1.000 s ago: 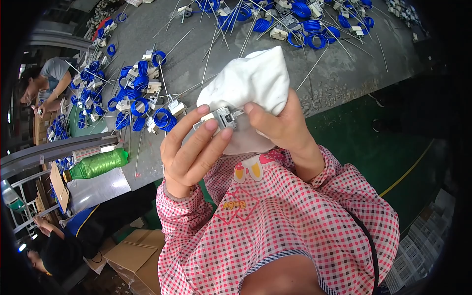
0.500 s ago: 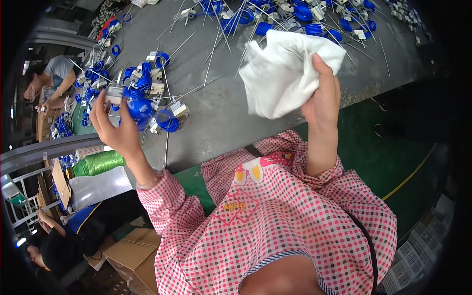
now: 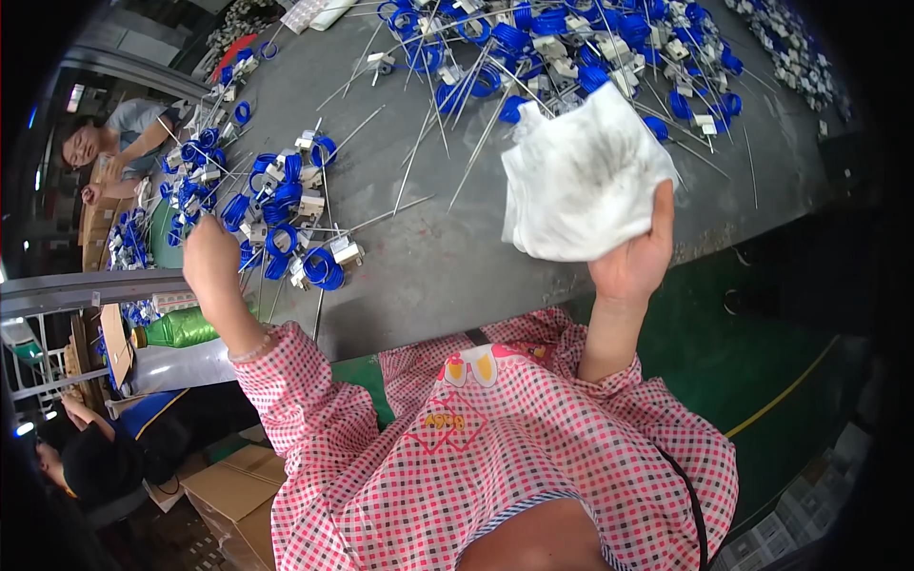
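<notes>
My right hand (image 3: 636, 259) grips a bunched white cloth (image 3: 590, 186) from below and the right side; grey smudges mark its upper face. The cloth is held up over the grey table. On the left, my left hand (image 3: 211, 255) is at the near-left side of a pile of parts (image 3: 276, 200). These look like capillary thermostats: small white-and-metal blocks with blue coils and thin straight rods. The back of this hand faces me, its fingers are hidden, and I cannot see whether a part is in them.
A larger heap of the same parts (image 3: 562, 57) covers the table's (image 3: 409, 257) far side, rods sticking out. A green bottle (image 3: 181, 328) lies left of my forearm. Cardboard boxes (image 3: 233, 495) stand lower left. Two other people are at the left.
My left hand has moved left and turned; the block with a blue coil it held no longer shows in it. My right hand has shifted with the cloth, whose smudged side now faces up.
</notes>
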Demonstrator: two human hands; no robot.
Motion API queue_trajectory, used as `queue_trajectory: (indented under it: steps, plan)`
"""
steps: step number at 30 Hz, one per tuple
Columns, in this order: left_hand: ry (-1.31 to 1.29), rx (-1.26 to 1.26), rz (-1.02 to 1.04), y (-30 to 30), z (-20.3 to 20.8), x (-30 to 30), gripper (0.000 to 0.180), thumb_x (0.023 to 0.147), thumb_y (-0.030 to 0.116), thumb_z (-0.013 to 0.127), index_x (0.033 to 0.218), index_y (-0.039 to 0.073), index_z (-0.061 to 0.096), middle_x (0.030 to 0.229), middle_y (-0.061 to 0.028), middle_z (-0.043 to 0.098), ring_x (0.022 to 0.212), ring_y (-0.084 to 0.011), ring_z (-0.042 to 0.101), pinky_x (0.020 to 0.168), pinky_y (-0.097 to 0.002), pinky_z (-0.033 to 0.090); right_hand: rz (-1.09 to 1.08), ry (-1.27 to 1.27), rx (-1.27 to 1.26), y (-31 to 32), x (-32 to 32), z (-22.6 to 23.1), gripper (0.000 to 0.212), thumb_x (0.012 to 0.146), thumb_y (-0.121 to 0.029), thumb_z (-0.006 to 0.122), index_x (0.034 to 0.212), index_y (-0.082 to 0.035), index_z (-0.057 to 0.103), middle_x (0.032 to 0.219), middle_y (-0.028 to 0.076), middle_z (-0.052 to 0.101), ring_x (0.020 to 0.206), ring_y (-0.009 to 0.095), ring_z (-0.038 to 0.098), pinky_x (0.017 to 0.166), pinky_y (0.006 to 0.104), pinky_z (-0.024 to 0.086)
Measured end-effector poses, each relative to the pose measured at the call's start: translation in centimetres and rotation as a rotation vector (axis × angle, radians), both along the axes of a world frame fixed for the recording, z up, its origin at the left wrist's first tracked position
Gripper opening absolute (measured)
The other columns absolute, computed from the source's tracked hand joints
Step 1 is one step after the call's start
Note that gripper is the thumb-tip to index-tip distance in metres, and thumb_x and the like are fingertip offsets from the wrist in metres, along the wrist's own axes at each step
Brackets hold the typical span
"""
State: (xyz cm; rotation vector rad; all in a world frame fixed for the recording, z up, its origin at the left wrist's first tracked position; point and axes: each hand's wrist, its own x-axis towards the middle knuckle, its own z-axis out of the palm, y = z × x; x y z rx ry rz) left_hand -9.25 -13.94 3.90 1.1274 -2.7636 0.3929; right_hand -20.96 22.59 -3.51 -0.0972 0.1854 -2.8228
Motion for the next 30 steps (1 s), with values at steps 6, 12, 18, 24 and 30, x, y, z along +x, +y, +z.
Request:
queue_trajectory:
  steps: [6,12,18,24,30]
  plan:
    - [0.358,0.086,-0.479,4.8,3.6,-11.7,0.027,0.080,0.025,0.045,0.090,0.003,0.056,0.084,-0.0174,0.058,0.082,-0.0332,0.054,0.067,-0.0391,0.042,-0.015,-0.015,-0.098,1.5,-0.7,-2.3,0.049,0.082,-0.016,0.041,0.126,0.000,0.024,0.129,0.015,0.029,0.120,0.029,0.027,0.099,0.0460,0.018]
    - [0.176,0.332,-0.600,-1.9,-4.8,-27.1,0.031,0.071,0.028,0.051,0.095,0.009,0.059,0.091,-0.0162,0.058,0.086,-0.0302,0.055,0.076,-0.0355,0.043,0.032,0.005,-0.161,2.2,-0.2,-2.6,0.049,0.079,-0.010,0.042,0.124,-0.001,0.028,0.127,0.016,0.032,0.119,0.030,0.028,0.098,0.0482,0.020]
    - [-0.209,0.127,-0.584,0.5,-11.5,-28.0,0.042,0.066,0.027,0.059,0.104,0.010,0.054,0.100,-0.0160,0.055,0.094,-0.0327,0.051,0.080,-0.0394,0.040,-0.024,-0.019,-0.096,3.7,-0.5,-3.5,0.049,0.079,-0.010,0.042,0.125,-0.001,0.027,0.127,0.016,0.032,0.119,0.030,0.029,0.098,0.0488,0.020]
    - [-0.100,0.280,-0.402,0.9,-9.6,-24.9,0.043,0.061,0.026,0.063,0.097,0.003,0.055,0.103,-0.0222,0.050,0.090,-0.0344,0.050,0.076,-0.0388,0.043,0.012,-0.026,-0.138,4.0,-1.1,-3.9,0.048,0.080,-0.011,0.041,0.125,-0.001,0.026,0.127,0.016,0.032,0.119,0.030,0.029,0.098,0.0490,0.021]
    - [0.148,0.084,-0.550,5.9,-4.9,-21.4,0.045,0.062,0.028,0.063,0.095,-0.001,0.052,0.102,-0.0217,0.048,0.092,-0.0363,0.050,0.074,-0.0378,0.045,0.022,-0.036,-0.126,3.9,-1.0,-3.7,0.048,0.081,-0.012,0.040,0.125,-0.001,0.026,0.128,0.016,0.031,0.119,0.030,0.028,0.098,0.0490,0.021]
